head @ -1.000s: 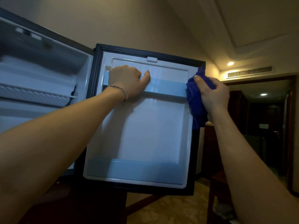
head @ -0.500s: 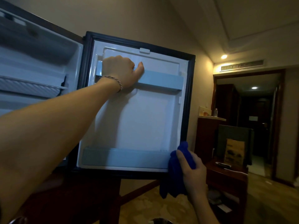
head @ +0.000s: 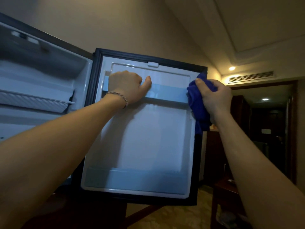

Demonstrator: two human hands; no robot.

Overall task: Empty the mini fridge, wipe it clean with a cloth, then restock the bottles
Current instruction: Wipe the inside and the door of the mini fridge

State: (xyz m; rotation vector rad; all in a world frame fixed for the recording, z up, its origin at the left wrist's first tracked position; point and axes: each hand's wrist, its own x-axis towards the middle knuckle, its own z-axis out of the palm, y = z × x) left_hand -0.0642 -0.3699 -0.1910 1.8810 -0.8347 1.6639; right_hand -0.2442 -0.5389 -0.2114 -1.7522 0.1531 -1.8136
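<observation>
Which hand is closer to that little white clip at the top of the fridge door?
The left hand. It grips the upper door shelf just below and left of the white clip. The right hand holds the blue cloth at the door's right edge, farther away.

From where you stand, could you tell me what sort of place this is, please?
Probably a hotel room. An open mini fridge stands at a wall, a ceiling air vent sits over a dim entry corridor, and dark wooden furniture is nearby.
</observation>
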